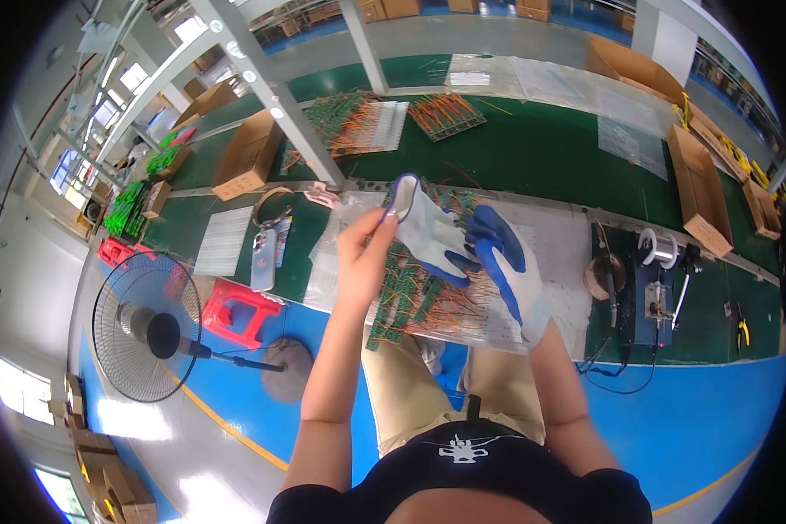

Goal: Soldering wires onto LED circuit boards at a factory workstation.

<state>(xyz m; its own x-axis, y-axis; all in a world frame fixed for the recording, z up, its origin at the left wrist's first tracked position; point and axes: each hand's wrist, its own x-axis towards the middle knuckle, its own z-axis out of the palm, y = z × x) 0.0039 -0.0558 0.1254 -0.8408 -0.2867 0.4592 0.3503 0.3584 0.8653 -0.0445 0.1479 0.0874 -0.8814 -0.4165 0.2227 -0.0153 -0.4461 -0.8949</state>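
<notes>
A white knitted work glove with blue-coated fingertips [428, 234] hangs between my two hands above the bench. My bare left hand [362, 255] pinches its cuff, which gapes toward the upper left. A matching glove covers my right hand [513, 271], whose blue fingers are closed on the loose glove's finger end. Below both hands lie green circuit boards with orange wires [399, 307], spread over a pale work surface [559, 262]. The hands and glove hide part of these boards.
A soldering station [659, 301] and solder wire spool [661, 248] stand at right, with yellow-handled pliers [742, 332] beyond. A phone [264, 260] lies at left. A pedestal fan [148, 327] and red stool [238, 313] stand before the bench. A metal post [279, 96] rises behind.
</notes>
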